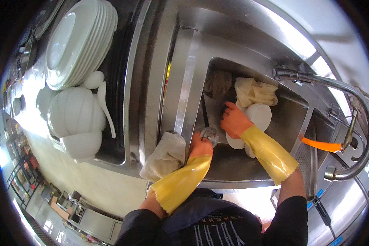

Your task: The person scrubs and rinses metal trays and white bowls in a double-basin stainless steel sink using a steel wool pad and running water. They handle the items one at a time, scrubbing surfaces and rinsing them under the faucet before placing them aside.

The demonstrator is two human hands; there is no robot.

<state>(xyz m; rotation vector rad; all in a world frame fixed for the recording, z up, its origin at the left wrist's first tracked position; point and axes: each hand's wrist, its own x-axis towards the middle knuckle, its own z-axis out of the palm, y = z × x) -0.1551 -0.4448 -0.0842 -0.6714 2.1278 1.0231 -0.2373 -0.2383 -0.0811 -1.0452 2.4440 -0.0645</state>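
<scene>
My left hand, in an orange-and-yellow rubber glove, grips a small clear glass by the left wall of the sink basin. A thin dark rod runs up from beside the glass. My right hand, gloved alike, is over the basin with its fingers bent; its palm side is hidden. Next to it, and partly covered by it, are a white bowl and other white dishes. A crumpled cream cloth and a brownish cloth lie at the basin's far end.
A grey cloth drapes over the sink's left ledge. White plates, stacked white bowls and a white spoon stand on the left. The curved metal faucet, with an orange-covered lever, arches at the right.
</scene>
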